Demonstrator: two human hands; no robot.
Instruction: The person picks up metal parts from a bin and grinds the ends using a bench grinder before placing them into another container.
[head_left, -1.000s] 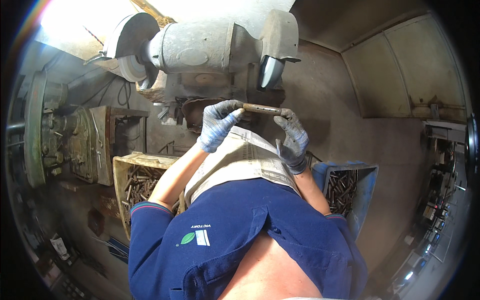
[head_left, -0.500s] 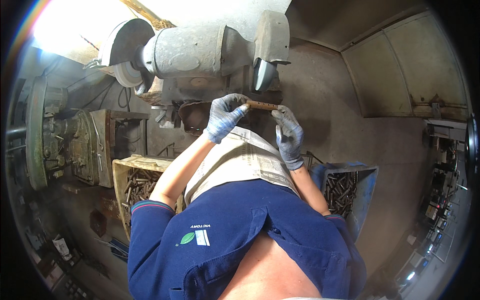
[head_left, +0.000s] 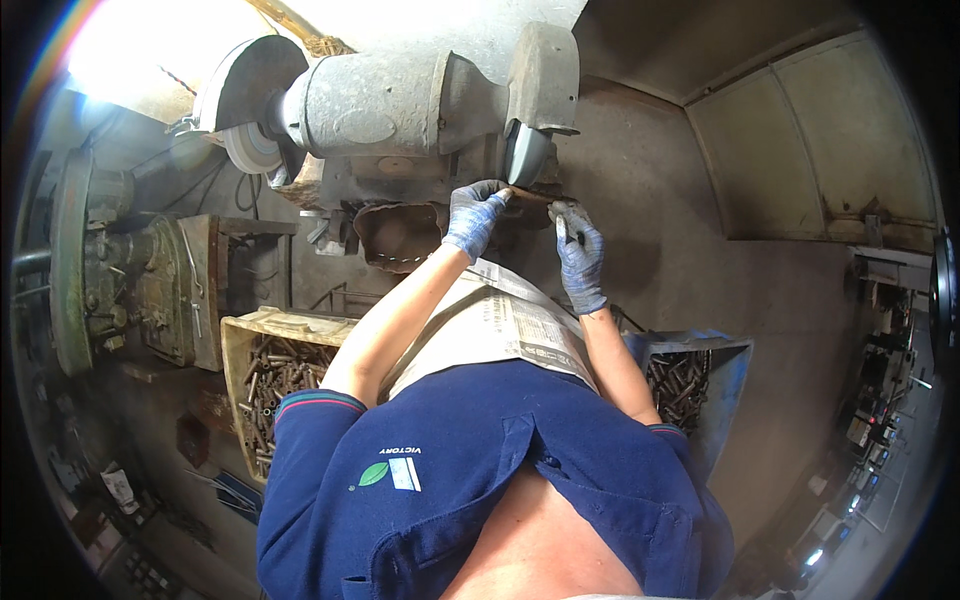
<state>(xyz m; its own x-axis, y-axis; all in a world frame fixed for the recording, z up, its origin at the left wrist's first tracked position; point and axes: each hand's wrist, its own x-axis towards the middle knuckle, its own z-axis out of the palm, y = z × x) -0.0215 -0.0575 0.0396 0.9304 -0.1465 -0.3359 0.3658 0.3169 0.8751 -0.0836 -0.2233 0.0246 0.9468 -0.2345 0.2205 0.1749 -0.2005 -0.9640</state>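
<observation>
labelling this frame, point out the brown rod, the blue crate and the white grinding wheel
brown rod (head_left: 533,195), head view, its middle
blue crate (head_left: 728,392), head view, inner wall
white grinding wheel (head_left: 251,151), head view, exposed part

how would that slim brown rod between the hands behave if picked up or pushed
The brown rod is probably stiff: it looks straight between the left hand and right hand. It seems light enough for a fingertip hold near its ends. It might roll, given its slim shape, though its cross-section is unclear.
</observation>
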